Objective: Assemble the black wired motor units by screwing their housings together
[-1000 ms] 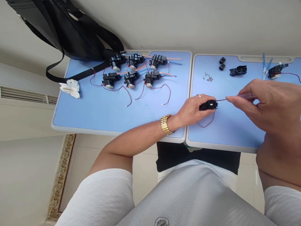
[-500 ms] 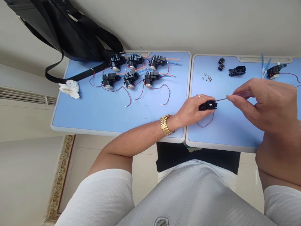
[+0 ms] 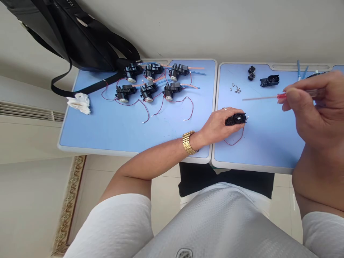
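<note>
My left hand (image 3: 219,123) is closed around a small black motor unit (image 3: 235,119) on the right-hand table. A thin red wire (image 3: 235,143) trails from the unit toward me. In my right hand (image 3: 317,107) is a screwdriver (image 3: 281,96) with a red, partly clear handle, gripped between thumb and fingers. Its shaft points left, and its tip hovers above the unit, not touching it. Beyond my left hand lie several loose screws (image 3: 237,90). Farther back are two round black parts (image 3: 251,73) and an open black housing (image 3: 270,81).
On the left table (image 3: 120,132) stand several assembled black motor units (image 3: 172,91) with wires and tubes, and a crumpled tissue (image 3: 79,103). A black bag (image 3: 86,39) leans at the back left. Blue tubes (image 3: 302,71) of another unit show behind my right hand.
My right hand has drawn the screwdriver off the motor unit, moving it up and to the right. My left hand has stayed in place with the unit.
</note>
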### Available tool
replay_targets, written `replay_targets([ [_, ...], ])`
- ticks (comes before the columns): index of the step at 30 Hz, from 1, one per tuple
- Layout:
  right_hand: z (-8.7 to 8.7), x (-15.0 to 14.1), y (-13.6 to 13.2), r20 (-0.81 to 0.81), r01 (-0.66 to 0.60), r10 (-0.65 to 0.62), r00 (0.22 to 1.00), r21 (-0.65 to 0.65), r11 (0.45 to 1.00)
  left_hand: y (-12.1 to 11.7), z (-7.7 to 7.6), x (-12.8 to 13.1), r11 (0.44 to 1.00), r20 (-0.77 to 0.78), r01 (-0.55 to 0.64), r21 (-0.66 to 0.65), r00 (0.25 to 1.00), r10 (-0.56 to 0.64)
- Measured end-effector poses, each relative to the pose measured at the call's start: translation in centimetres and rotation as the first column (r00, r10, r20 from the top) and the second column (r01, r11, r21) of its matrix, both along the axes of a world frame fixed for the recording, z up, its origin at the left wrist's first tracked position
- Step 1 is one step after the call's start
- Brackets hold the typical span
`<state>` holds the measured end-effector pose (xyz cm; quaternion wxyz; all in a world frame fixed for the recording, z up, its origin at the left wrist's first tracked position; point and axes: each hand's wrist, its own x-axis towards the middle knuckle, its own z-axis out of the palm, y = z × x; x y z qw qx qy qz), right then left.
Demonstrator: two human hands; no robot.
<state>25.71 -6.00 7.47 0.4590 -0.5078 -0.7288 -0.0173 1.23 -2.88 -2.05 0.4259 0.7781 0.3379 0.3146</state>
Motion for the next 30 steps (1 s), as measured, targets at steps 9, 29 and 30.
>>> replay_targets([
  [9,-2.8,-0.5,2.6,-0.059,-0.013,0.007,0.998,-0.108,0.994,-0.1,0.0,0.1,0.999,0.020,0.005,-0.037,1.000,-0.004],
  [29,-7.9,-0.9,5.5,-0.067,-0.043,0.025,0.997,-0.277,0.960,-0.1,-0.1,0.2,0.999,-0.023,0.032,0.015,0.999,-0.032],
  [30,-7.8,-1.0,5.4,-0.071,-0.042,0.023,0.997,-0.268,0.963,-0.1,0.0,0.2,0.999,-0.022,0.032,0.012,0.999,-0.032],
])
